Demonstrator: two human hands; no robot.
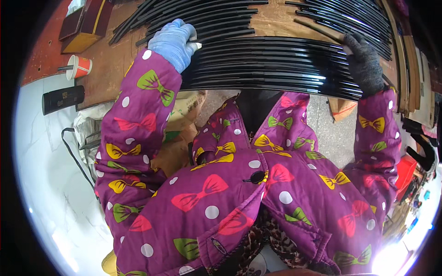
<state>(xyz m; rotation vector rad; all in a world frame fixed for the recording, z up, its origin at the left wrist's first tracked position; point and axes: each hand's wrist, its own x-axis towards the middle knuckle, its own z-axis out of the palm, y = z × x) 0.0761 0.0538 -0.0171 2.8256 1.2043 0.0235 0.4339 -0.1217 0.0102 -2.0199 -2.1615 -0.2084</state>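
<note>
A row of glossy black strips (pixel 271 64) lies side by side along the near edge of the wooden table, running left to right. At its left end is my left hand (pixel 172 41) in a light blue glove, fingers curled; a small white piece (pixel 196 46) shows at its fingertips, and what it grips is partly hidden. My right hand (pixel 364 64), in a dark grey knit glove, is at the row's right end. Its bent fingers are closed around the near end of a thin dark stick (pixel 317 30), which slants away to the left above the row.
More black strips lie loose behind, in a far left bundle (pixel 198 18) and a far right bundle (pixel 350 18). On the left are a dark red box (pixel 85 25), a paper cup (pixel 79 67) and a black cylinder (pixel 63 99). Wooden boards (pixel 414 69) stand at the right.
</note>
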